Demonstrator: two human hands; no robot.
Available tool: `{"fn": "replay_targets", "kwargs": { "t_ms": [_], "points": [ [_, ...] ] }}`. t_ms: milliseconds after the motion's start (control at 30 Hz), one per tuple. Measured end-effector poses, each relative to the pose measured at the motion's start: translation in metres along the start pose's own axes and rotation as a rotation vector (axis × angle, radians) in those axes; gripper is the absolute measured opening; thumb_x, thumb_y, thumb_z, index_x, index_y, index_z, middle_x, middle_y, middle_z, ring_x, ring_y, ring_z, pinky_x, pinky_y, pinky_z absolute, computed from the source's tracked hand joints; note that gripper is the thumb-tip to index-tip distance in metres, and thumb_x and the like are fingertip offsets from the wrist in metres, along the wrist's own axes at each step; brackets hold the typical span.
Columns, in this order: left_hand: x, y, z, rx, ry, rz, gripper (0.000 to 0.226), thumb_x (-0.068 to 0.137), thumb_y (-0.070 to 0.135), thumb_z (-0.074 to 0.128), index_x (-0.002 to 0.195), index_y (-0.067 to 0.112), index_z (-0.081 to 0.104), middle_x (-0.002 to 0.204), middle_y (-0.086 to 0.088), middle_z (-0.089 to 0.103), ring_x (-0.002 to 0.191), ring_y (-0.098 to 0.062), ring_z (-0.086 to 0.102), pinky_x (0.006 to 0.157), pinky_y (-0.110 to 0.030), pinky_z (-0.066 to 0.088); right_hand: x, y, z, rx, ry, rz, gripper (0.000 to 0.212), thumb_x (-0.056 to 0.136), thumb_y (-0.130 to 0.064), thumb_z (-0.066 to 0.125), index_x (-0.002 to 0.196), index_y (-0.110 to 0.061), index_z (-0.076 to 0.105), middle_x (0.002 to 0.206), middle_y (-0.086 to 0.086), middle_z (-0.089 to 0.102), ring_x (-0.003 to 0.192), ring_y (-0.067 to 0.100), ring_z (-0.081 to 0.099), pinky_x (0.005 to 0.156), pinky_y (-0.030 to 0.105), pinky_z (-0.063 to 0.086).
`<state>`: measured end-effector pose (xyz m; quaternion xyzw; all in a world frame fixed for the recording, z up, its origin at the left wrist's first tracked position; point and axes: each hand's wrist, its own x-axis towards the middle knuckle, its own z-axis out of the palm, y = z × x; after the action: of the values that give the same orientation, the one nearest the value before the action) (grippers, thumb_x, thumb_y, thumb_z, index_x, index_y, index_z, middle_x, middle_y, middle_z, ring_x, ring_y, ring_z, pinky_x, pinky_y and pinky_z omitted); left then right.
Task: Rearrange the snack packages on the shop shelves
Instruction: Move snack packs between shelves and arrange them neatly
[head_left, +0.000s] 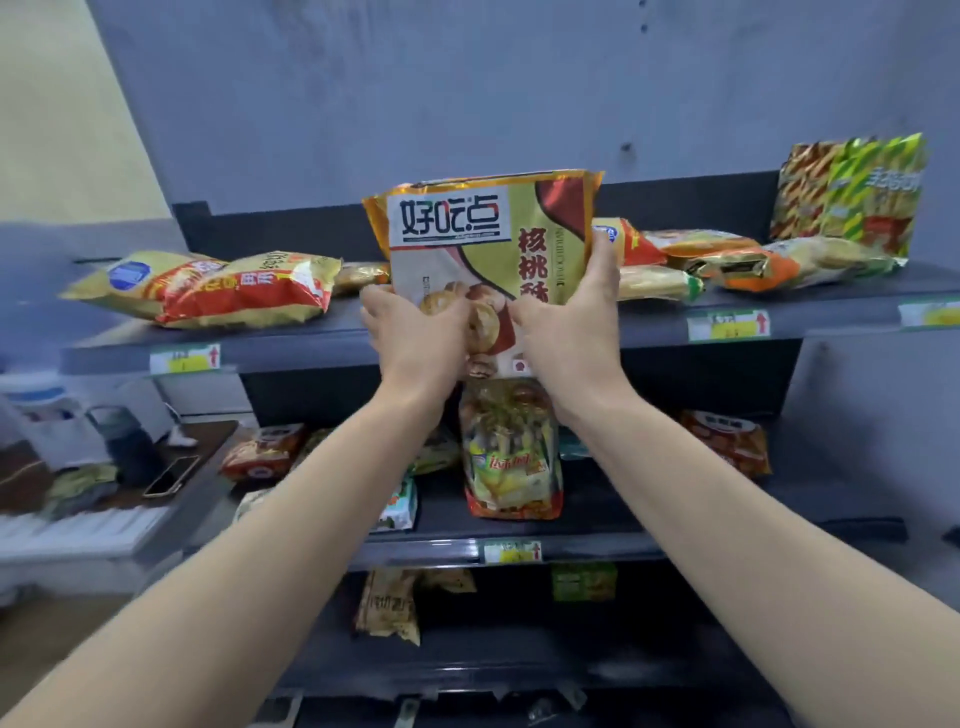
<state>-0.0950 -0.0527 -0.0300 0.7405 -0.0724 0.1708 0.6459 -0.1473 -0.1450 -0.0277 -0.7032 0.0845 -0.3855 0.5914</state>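
Gripping a glossy gold foil packet: left hand, right hand.

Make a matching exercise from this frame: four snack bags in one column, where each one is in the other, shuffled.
Things:
1. gold biscuit bag
2. red-and-gold bag
3. green-striped bag
4. mushroom-print bag

Places:
A. standing on the middle shelf
B. gripped by the left hand and right hand
C. lying flat, left end of the top shelf
D. standing, right end of the top shelf

Pairs: 1-B, 2-C, 3-D, 4-A.
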Motion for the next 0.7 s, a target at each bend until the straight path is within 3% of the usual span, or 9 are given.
{"fn": "replay_targets", "kwargs": {
  "t_ms": [167, 233, 300, 367, 433, 533, 700],
  "points": [
    [0.068, 0.008, -0.026, -0.019, 0.016, 0.071, 0.039, 0.082, 0.02, 0.061, 0.105, 0.016, 0.03, 0.125, -0.012, 0.043, 0.111, -0.025, 0.05, 0.092, -0.036, 0.046, 0.049, -0.025, 0.041, -0.025, -0.113, -0.108, 0.074, 0.078, -0.005, 0.062, 0.14, -0.021, 0.027, 0.126, 0.004, 0.048, 0.114, 0.02, 0.051, 0.093, 0.042, 0.05],
    [0.095, 0.01, -0.028, 0.01, 0.011, 0.093, 0.039, 0.083, 0.018, 0.062, 0.108, 0.015, 0.031, 0.127, -0.012, 0.043, 0.113, -0.024, 0.05, 0.091, -0.034, 0.048, 0.074, -0.028, 0.051, -0.035, -0.177, -0.102, 0.069, 0.079, -0.002, 0.061, 0.137, -0.022, 0.029, 0.118, 0.004, 0.053, 0.103, 0.017, 0.056, 0.078, 0.031, 0.054],
    [0.121, 0.01, -0.025, 0.036, -0.012, 0.075, 0.04, 0.085, 0.016, 0.061, 0.113, 0.012, 0.034, 0.128, -0.013, 0.045, 0.113, -0.025, 0.051, 0.09, -0.035, 0.05, 0.098, -0.027, 0.059, -0.073, -0.219, -0.072, 0.066, 0.08, 0.0, 0.058, 0.135, -0.023, 0.03, 0.106, 0.0, 0.056, 0.088, 0.009, 0.056, 0.058, 0.016, 0.047],
    [0.141, 0.005, -0.018, 0.077, -0.036, 0.059, 0.041, 0.086, 0.015, 0.061, 0.117, 0.009, 0.035, 0.127, -0.013, 0.046, 0.11, -0.026, 0.053, 0.089, -0.038, 0.051, 0.121, -0.02, 0.066, -0.092, -0.243, -0.015, 0.062, 0.08, 0.001, 0.057, 0.132, -0.023, 0.031, 0.103, -0.001, 0.057, 0.082, 0.007, 0.055, 0.052, 0.013, 0.043],
    [0.161, -0.004, -0.007, 0.107, -0.049, 0.071, 0.04, 0.085, 0.015, 0.062, 0.115, 0.009, 0.036, 0.124, -0.014, 0.048, 0.108, -0.026, 0.054, 0.085, -0.037, 0.051, 0.144, -0.008, 0.073, -0.099, -0.246, 0.04, 0.061, 0.08, 0.002, 0.056, 0.129, -0.022, 0.03, 0.114, 0.008, 0.055, 0.088, 0.014, 0.057, 0.058, 0.019, 0.046],
    [0.19, -0.018, 0.011, 0.151, -0.057, 0.064, 0.04, 0.085, 0.011, 0.061, 0.116, 0.008, 0.037, 0.121, -0.014, 0.049, 0.107, -0.027, 0.054, 0.082, -0.038, 0.051, 0.174, 0.011, 0.086, -0.188, -0.247, 0.129, 0.074, 0.08, -0.002, 0.058, 0.141, -0.021, 0.021, 0.131, 0.01, 0.043, 0.104, 0.025, 0.053, 0.079, 0.035, 0.051],
    [0.236, -0.042, 0.043, 0.295, -0.043, 0.04, 0.04, 0.085, 0.006, 0.059, 0.119, 0.006, 0.037, 0.122, -0.016, 0.049, 0.111, -0.029, 0.052, 0.081, -0.034, 0.047, 0.223, 0.029, 0.104, -0.353, -0.341, 0.252, 0.074, 0.084, -0.004, 0.059, 0.145, -0.013, 0.017, 0.136, 0.019, 0.043, 0.114, 0.033, 0.054, 0.094, 0.043, 0.05]
  ]
}}
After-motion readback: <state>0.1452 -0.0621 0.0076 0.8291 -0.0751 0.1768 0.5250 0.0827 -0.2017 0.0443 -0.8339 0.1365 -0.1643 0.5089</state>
